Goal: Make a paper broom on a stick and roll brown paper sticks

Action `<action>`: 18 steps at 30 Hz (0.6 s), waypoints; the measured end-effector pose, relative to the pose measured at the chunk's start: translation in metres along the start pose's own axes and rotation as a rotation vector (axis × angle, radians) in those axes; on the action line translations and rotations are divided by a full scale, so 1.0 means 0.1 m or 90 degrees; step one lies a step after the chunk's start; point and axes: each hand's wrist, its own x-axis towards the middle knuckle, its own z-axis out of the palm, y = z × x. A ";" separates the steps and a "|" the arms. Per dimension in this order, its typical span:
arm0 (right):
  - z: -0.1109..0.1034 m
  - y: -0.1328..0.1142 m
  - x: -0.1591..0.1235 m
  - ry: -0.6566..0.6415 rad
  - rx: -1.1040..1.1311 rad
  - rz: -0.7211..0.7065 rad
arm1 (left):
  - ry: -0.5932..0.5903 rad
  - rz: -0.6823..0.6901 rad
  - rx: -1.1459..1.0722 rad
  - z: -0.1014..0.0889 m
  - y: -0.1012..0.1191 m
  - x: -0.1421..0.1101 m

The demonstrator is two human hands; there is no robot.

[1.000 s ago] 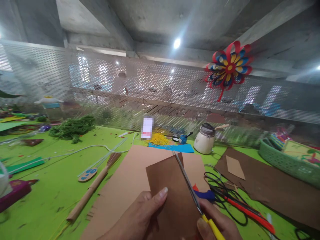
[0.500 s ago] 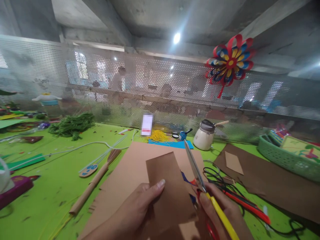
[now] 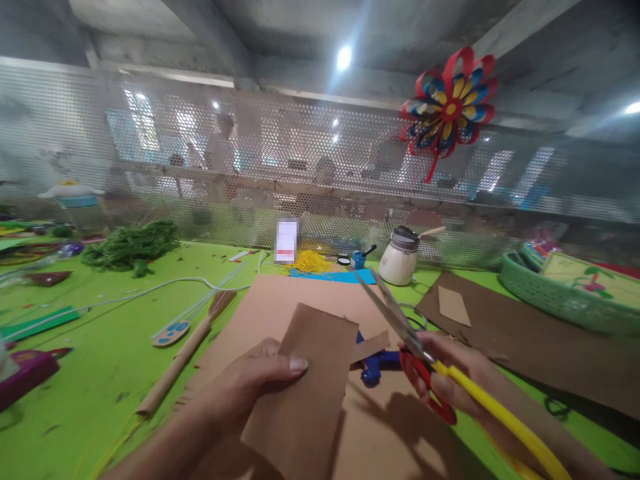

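Above the large tan sheet (image 3: 280, 297), fingers of the left hand (image 3: 250, 383) pinch the brown card (image 3: 320, 373) by its left side, seemingly leaving its right edge clear, while the right hand (image 3: 453, 367) grasps parted scissors (image 3: 413, 343) near the sheet's right edge.

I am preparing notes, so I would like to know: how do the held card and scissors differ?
The card is plain brown; the scissors have silvery blades and yellow and red handles. The card is a flat piece in the left hand; the scissors, blades apart, are in the right hand. Both are held.
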 end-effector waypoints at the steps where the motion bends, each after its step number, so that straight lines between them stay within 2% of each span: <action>1: 0.04 -0.06 -0.01 -0.011 0.020 0.023 | -0.038 -0.017 0.019 0.00 0.00 0.00; 3: 0.17 -0.18 0.00 0.030 0.048 0.035 | -0.107 -0.056 0.056 0.03 -0.02 0.01; 5: 0.34 -0.26 0.04 0.032 0.083 0.029 | -0.173 -0.078 0.065 0.06 -0.04 0.02; 8: 0.55 -0.29 0.10 0.041 0.129 0.033 | -0.224 -0.096 0.075 0.09 -0.09 0.03; 12: 0.65 -0.21 0.12 0.062 0.158 0.019 | -0.177 -0.105 0.098 0.16 -0.11 0.02; 16: 0.71 -0.14 0.09 0.098 0.111 -0.003 | -0.142 -0.051 -0.018 0.29 -0.12 0.01; 18: 0.75 -0.12 0.08 0.097 0.080 -0.005 | -0.132 -0.028 -0.033 0.31 -0.13 0.03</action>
